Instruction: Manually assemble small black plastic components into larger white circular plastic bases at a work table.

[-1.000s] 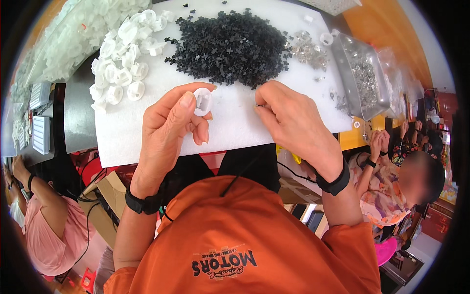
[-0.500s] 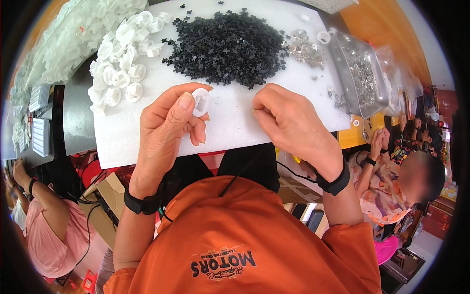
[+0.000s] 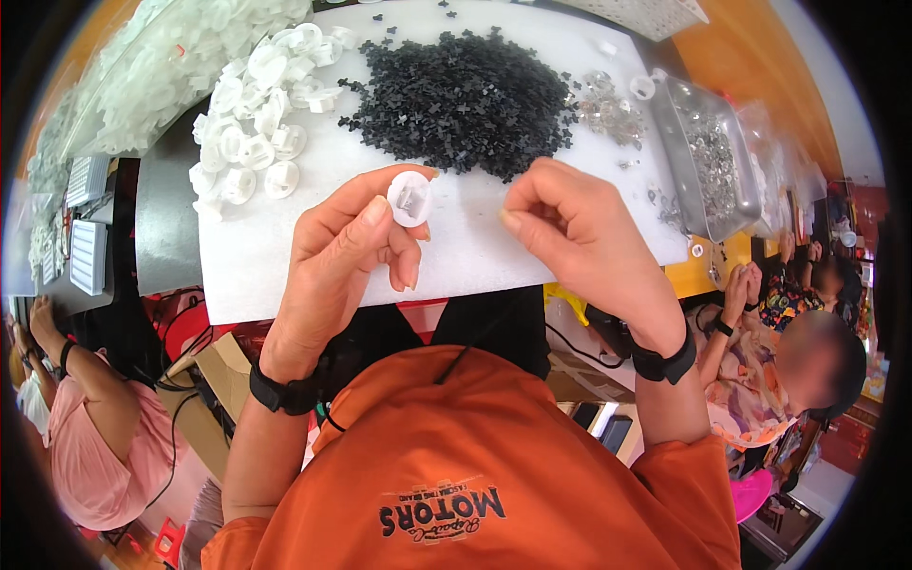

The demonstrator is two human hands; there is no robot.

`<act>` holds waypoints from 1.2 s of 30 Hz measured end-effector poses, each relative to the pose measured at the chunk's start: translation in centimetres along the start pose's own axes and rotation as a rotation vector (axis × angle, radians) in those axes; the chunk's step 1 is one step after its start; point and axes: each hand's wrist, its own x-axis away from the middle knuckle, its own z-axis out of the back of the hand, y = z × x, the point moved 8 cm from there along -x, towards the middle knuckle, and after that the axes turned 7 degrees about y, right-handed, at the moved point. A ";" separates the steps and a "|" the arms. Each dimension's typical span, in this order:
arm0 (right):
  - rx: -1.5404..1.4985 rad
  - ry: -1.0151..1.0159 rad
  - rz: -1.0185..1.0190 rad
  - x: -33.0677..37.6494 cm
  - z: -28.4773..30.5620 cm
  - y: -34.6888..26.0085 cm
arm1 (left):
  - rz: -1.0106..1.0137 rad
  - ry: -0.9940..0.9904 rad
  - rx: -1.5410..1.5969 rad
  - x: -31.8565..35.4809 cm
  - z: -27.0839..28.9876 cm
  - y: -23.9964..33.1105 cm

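The left hand (image 3: 347, 252) has its grip pinched on a small white plastic disc (image 3: 410, 199) held just above the white desk (image 3: 275, 275). It looks light, stiff and a bit slick, so rim-holding seems best. The right hand (image 3: 570, 228) is pinched shut beside it, contents hidden; the black clip pile (image 3: 465, 100) crowds the far side.

White round plastic cap (image 3: 410, 199), pinched upright, above white mat.
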 end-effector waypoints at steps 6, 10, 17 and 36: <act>-0.509 0.070 -0.150 -2.1 -1.3 -2.1 | 0.010 -0.013 0.028 -0.1 0.0 0.0; -0.714 0.104 -0.043 -3.5 -2.5 -3.1 | 0.040 -0.007 0.090 -0.1 0.1 0.0; -0.918 0.118 -0.138 -3.7 -4.5 -2.3 | 0.084 0.003 0.106 -0.1 0.2 -0.1; -0.866 0.151 -0.132 -3.4 -5.2 -1.5 | 0.077 0.050 0.067 0.0 0.5 -0.3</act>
